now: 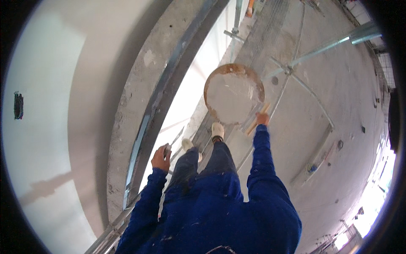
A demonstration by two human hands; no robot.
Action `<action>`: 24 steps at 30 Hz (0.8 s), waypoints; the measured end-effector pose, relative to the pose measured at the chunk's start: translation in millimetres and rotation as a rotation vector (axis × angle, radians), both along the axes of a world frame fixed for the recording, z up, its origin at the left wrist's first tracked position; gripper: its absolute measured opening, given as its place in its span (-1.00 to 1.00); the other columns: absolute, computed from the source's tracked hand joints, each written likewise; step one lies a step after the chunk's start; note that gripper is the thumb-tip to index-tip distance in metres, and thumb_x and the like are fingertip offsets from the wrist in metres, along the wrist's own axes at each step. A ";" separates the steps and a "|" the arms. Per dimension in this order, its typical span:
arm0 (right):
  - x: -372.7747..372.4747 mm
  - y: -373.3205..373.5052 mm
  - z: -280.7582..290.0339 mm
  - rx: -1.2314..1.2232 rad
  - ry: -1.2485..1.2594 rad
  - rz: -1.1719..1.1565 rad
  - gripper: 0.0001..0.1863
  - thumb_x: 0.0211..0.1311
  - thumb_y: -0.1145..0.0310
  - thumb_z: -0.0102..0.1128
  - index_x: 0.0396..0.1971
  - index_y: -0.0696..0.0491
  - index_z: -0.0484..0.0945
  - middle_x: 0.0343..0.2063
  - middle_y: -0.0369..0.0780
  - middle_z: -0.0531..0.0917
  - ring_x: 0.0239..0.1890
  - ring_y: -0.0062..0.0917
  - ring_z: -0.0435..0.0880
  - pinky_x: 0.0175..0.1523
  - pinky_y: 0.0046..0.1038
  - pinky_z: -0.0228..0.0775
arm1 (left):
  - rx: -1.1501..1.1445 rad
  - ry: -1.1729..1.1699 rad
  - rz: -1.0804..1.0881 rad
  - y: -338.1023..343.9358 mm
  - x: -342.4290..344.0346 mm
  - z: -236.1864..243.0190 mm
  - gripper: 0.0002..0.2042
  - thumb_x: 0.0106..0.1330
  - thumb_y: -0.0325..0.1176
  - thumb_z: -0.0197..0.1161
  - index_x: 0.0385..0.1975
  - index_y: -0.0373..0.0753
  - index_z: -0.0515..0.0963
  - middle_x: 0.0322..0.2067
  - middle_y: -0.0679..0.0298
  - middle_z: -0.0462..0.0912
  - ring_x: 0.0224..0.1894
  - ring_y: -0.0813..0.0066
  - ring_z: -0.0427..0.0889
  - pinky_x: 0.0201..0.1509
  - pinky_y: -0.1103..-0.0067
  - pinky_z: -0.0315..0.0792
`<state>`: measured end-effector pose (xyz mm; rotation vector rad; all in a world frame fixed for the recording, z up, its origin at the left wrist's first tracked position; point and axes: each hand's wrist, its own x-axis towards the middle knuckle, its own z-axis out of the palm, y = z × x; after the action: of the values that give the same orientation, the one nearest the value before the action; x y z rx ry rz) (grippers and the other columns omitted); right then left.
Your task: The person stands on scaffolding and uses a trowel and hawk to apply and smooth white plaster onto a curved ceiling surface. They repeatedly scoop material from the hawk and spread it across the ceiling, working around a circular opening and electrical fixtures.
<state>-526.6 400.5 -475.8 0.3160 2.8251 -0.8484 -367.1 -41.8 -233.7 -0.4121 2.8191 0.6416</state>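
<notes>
My right hand (262, 119) is closed round the wooden handle of a flat tool (251, 128), which looks like a plastering trowel. Its pale flat part is hard to tell from the grey surface below. Just beyond it is a round tub (206, 91) with a brown-stained rim, full of smooth pale-grey paste (232, 96). My left hand (160, 158) is at the left, beside the ledge, fingers curled round a small grey object (168, 149); most of it is hidden, so its kind cannot be made out.
I stand on narrow grey planks (203, 132), my white shoes (217, 130) near the tub. On the left runs a concrete ledge (131, 101) with a dark metal edge, beside a pale wall (46, 84). Scaffold tubes joined at a clamp (288, 70) cross the right side.
</notes>
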 end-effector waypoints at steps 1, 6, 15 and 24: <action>3.8 -19.3 -14.1 -0.079 -0.187 -0.346 -0.58 -0.15 0.17 0.21 -0.45 0.28 0.49 -0.48 -0.08 0.59 -0.37 -0.39 0.55 -0.26 -0.44 0.36 | 0.002 -0.056 -0.013 -0.8 2.8 10.5 -0.72 0.15 -0.29 0.11 -0.13 -0.16 0.42 -0.23 0.18 0.52 -0.20 0.28 0.51 -0.15 0.46 0.40; 14.6 -12.0 -19.9 -0.827 -0.175 -0.769 -0.63 -0.16 0.29 0.24 -0.34 0.21 0.43 -0.48 -0.20 0.51 -0.35 -0.45 0.49 -0.23 -0.50 0.33 | 0.297 -0.073 0.119 1.8 16.8 13.3 -0.70 0.14 -0.26 0.11 -0.18 -0.28 0.40 -0.42 0.16 0.55 -0.50 0.38 0.53 -0.44 0.57 0.38; 22.4 -83.2 217.7 -1.740 0.190 -0.708 -0.59 -0.09 0.58 0.05 -0.12 0.11 0.36 -0.25 -0.26 0.48 -0.15 -0.48 0.44 0.06 -0.39 0.23 | 1.151 -0.339 0.128 57.4 -46.3 73.5 -0.68 0.28 -0.18 -0.05 -0.16 -0.32 0.36 -0.57 0.32 0.42 -0.66 0.66 0.36 -0.64 0.71 0.24; 46.1 -109.7 352.6 -2.012 0.513 -0.302 -0.39 -0.31 0.54 -0.02 -0.03 0.03 0.36 -0.08 -0.20 0.46 0.02 -0.31 0.38 0.19 -0.19 0.08 | 1.119 -0.201 -0.031 63.2 -52.1 132.0 -0.70 0.27 -0.19 -0.04 -0.23 -0.33 0.37 -0.61 0.35 0.40 -0.67 0.67 0.35 -0.63 0.71 0.22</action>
<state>-480.5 290.9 -123.2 0.1290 0.8126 -3.2491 -419.2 21.4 -101.7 -0.1796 1.8524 1.8330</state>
